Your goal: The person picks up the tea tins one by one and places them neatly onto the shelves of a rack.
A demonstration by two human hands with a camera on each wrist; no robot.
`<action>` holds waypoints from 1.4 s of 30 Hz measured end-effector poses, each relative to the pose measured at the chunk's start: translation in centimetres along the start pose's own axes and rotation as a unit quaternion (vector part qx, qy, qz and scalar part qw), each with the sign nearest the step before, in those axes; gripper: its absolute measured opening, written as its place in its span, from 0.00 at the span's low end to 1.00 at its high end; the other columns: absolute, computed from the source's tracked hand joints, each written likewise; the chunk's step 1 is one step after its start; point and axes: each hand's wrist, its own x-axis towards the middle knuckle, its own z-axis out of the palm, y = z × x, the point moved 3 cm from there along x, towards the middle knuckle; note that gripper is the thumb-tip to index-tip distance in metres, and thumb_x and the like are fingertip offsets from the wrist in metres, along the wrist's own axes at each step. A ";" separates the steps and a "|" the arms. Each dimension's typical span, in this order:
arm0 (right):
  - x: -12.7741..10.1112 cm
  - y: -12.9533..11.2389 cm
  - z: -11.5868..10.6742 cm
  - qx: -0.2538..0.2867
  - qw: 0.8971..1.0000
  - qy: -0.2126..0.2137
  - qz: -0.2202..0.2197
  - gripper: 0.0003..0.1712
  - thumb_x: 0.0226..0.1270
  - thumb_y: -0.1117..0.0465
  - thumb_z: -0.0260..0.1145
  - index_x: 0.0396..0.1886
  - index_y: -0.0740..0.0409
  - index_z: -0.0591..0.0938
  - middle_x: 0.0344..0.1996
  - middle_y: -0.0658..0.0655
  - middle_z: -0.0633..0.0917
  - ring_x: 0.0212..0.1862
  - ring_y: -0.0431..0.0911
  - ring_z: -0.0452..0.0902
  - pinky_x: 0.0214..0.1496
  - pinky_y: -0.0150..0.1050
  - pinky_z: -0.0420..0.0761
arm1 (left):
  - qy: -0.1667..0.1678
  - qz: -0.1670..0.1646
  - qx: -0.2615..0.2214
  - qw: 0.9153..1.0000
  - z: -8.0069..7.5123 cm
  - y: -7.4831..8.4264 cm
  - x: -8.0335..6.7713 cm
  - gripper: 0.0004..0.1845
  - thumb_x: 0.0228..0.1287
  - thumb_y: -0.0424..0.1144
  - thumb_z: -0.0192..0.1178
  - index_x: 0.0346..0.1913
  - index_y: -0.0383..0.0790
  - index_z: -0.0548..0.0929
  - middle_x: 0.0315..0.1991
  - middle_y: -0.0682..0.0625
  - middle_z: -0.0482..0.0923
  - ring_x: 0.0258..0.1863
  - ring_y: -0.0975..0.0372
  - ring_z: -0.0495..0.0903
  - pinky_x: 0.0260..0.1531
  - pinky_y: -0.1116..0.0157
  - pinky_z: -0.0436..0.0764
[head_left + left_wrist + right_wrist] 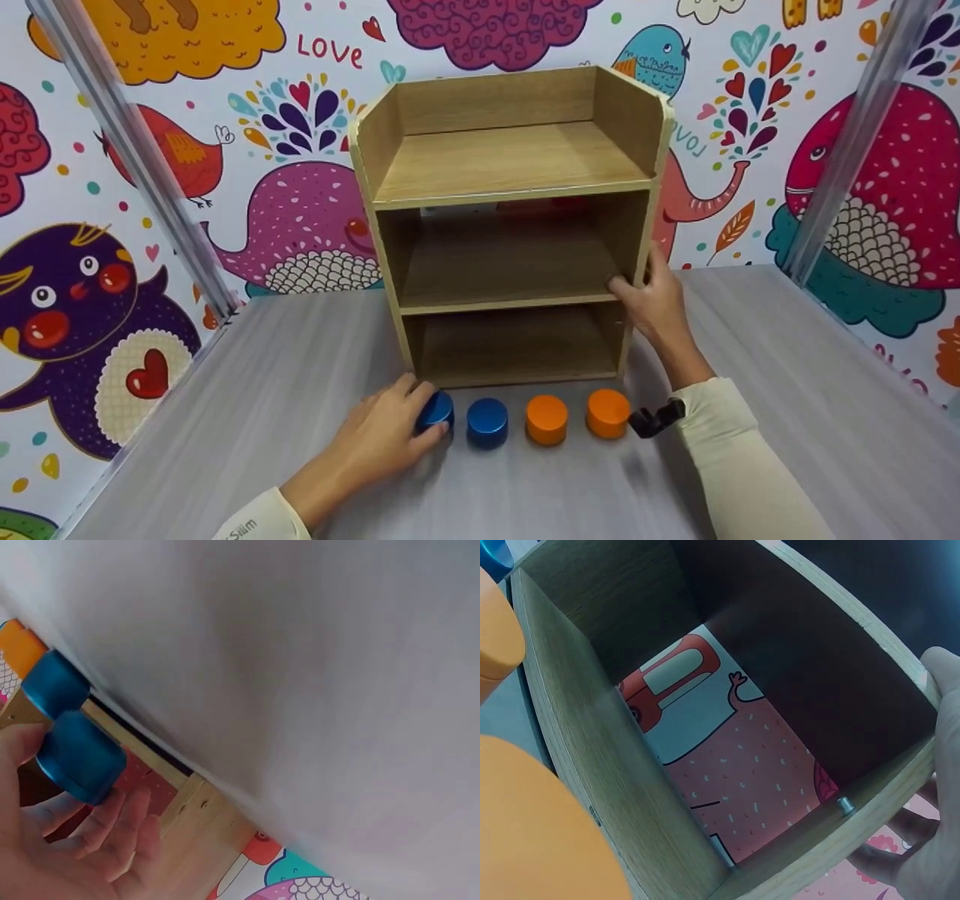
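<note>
A small wooden shelf unit (510, 157) stands upright on the table, with a walled top and two open compartments below. My right hand (660, 300) grips its right side panel, thumb at the front edge by the middle board. In the right wrist view the fingers (900, 829) reach round the outside of that panel. My left hand (379, 431) holds the leftmost blue cylinder (438, 409) between thumb and fingers, in front of the unit's lower left corner. The left wrist view shows this blue cylinder (82, 757) from below. Beside it sits a second blue cylinder (487, 424).
Two orange cylinders, one nearer the middle (547, 420) and one further right (607, 412), continue the row before the shelf unit. A black wrist mount (656, 418) on the right sleeve is close to the right one. Printed wall panels (300, 217) enclose the grey table (300, 360).
</note>
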 end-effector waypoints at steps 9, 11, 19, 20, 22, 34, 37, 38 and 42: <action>0.0 0.2 0.0 -0.003 1.000 0.005 -0.002 0.36 0.62 0.58 0.66 0.71 0.50 0.69 0.58 0.65 0.80 0.58 0.57 0.76 0.61 0.56 0.74 | 0.054 -0.008 -0.034 0.998 -1.4 0.6 0.5 0.23 0.66 0.57 0.64 0.58 0.47 0.81 0.42 0.52 0.76 0.35 0.64 0.77 0.38 0.61 0.85; -0.1 0.3 -0.2 0.000 1.000 0.003 0.000 0.37 0.62 0.58 0.66 0.72 0.51 0.68 0.60 0.66 0.79 0.59 0.58 0.76 0.62 0.58 0.73 | 0.054 -0.015 -0.040 0.998 -1.7 0.7 0.6 0.24 0.67 0.57 0.64 0.58 0.47 0.81 0.43 0.52 0.77 0.36 0.64 0.77 0.40 0.60 0.85; -0.3 0.3 -0.2 0.010 1.000 -0.008 0.008 0.39 0.64 0.55 0.66 0.74 0.48 0.66 0.63 0.65 0.77 0.61 0.59 0.74 0.67 0.61 0.72 | 0.082 -0.027 -0.054 0.995 -3.1 1.3 1.1 0.24 0.66 0.57 0.64 0.59 0.49 0.81 0.44 0.53 0.75 0.37 0.64 0.77 0.41 0.61 0.85; -0.3 0.3 -0.2 0.011 1.000 -0.009 0.009 0.38 0.64 0.55 0.66 0.74 0.48 0.66 0.63 0.64 0.77 0.61 0.59 0.74 0.67 0.62 0.72 | 0.085 -0.027 -0.056 0.994 -3.3 1.5 1.2 0.24 0.66 0.57 0.64 0.59 0.49 0.81 0.44 0.54 0.75 0.37 0.64 0.76 0.41 0.61 0.85; -0.3 0.3 -0.2 0.010 1.000 -0.011 0.009 0.38 0.65 0.54 0.66 0.74 0.48 0.65 0.63 0.64 0.77 0.62 0.59 0.74 0.67 0.62 0.71 | 0.091 -0.025 -0.057 0.994 -3.8 1.7 1.4 0.24 0.67 0.58 0.64 0.60 0.50 0.82 0.44 0.53 0.75 0.37 0.64 0.76 0.41 0.62 0.85; 0.0 0.3 -0.3 -0.007 1.000 0.005 0.003 0.35 0.63 0.57 0.65 0.70 0.51 0.68 0.60 0.64 0.79 0.60 0.58 0.75 0.64 0.59 0.72 | 0.146 0.004 -0.053 0.988 -6.8 3.0 2.7 0.24 0.66 0.58 0.63 0.59 0.49 0.83 0.44 0.53 0.77 0.38 0.63 0.77 0.38 0.63 0.84; 0.0 0.2 -0.2 -0.002 1.000 0.003 0.002 0.35 0.63 0.57 0.65 0.71 0.51 0.68 0.61 0.64 0.78 0.60 0.58 0.75 0.65 0.60 0.71 | 0.151 0.008 -0.055 0.987 -8.0 3.1 3.0 0.23 0.67 0.58 0.62 0.59 0.50 0.83 0.43 0.53 0.76 0.39 0.63 0.77 0.38 0.64 0.84; 0.0 0.2 -0.2 -0.001 1.000 0.002 0.001 0.35 0.64 0.57 0.65 0.71 0.51 0.67 0.61 0.64 0.78 0.61 0.58 0.75 0.66 0.61 0.71 | 0.156 0.010 -0.055 0.986 -8.5 3.1 3.1 0.23 0.67 0.58 0.62 0.58 0.51 0.84 0.43 0.53 0.76 0.39 0.63 0.77 0.37 0.64 0.85; 0.0 0.1 0.0 0.001 1.000 -0.001 0.002 0.36 0.63 0.57 0.65 0.72 0.50 0.67 0.62 0.64 0.78 0.61 0.58 0.74 0.66 0.61 0.71 | 0.186 0.021 -0.044 0.981 -10.9 3.2 3.7 0.22 0.66 0.58 0.63 0.57 0.50 0.85 0.42 0.52 0.77 0.39 0.61 0.78 0.37 0.61 0.86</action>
